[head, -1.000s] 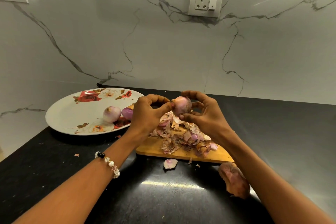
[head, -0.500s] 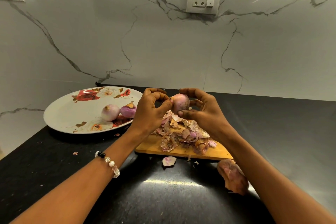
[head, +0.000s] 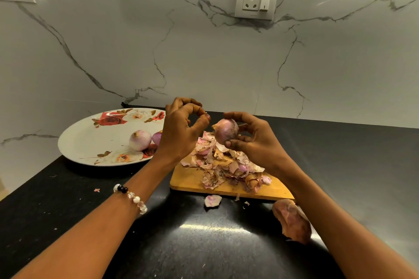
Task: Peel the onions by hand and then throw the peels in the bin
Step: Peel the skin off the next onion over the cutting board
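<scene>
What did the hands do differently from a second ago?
The left hand came off the pinkish half-peeled onion and drew back to the left, thumb and finger pinched together, perhaps on a scrap of skin. The right hand kept holding the onion above the wooden chopping board. The pile of papery peels and the two peeled onions on the flowered white plate stayed put.

Black counter (head: 351, 165) right of chopping board (head: 188, 180) open. Near edge: loose peel (head: 212, 200), large peel (head: 292, 222). Left blocked by floral plate (head: 86, 140); peel heap (head: 226, 165) covers board centre.
</scene>
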